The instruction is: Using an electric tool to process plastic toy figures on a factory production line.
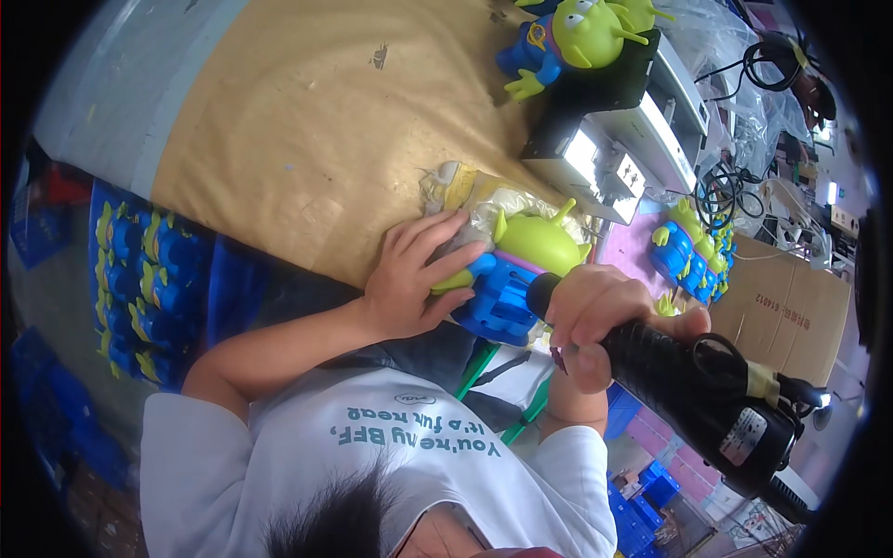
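Note:
A toy alien figure (502, 296) with a green head and blue body lies at the table edge, its blue back with slots and recesses turned up. My left hand (417, 272) rests on its side, the fingers spread toward the green arm and the thumb against the blue body, gripping it. In my right hand (595, 312) is a black electric screwdriver (693, 395), the fingers wrapped round its front part. The tool's tip points at the toy's back; whether it touches a screw is hidden. Under the toy's head sits a crumpled clear plastic bag (479, 209).
Brown paper (307, 121) covers the table. At the far side, alien figures (581, 37) stand by a black and white machine (623, 139). A blue crate (219, 279) and several toys (153, 270) lie left. More toys (688, 251), a carton (781, 298) and cables (730, 195) are right.

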The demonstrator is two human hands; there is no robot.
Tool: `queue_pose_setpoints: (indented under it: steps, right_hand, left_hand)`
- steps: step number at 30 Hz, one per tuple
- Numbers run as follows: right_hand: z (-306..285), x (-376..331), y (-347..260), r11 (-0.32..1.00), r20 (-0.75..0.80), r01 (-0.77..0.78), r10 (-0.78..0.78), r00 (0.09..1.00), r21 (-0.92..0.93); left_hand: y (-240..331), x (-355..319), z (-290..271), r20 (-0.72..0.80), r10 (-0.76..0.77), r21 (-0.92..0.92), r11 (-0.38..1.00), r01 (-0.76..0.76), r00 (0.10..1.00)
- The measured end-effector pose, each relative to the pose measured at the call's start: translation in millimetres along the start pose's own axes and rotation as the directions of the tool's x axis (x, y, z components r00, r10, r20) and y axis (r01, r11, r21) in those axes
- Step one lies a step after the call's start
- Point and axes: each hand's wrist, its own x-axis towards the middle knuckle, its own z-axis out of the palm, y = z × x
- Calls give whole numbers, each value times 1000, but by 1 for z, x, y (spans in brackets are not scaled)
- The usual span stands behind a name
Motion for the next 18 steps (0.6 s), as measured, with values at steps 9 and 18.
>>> queue_pose_setpoints:
  steps: [9, 18]
  right_hand:
    - [9, 7, -6, 985, -128, -117, 134, 983, 129]
    - [2, 9, -10, 992, -44, -120, 122, 992, 41]
  left_hand:
    - [1, -1, -1, 13, -6, 6, 1000, 6, 1000]
    - [0, -6, 1, 15, 124, -23, 992, -124, 992]
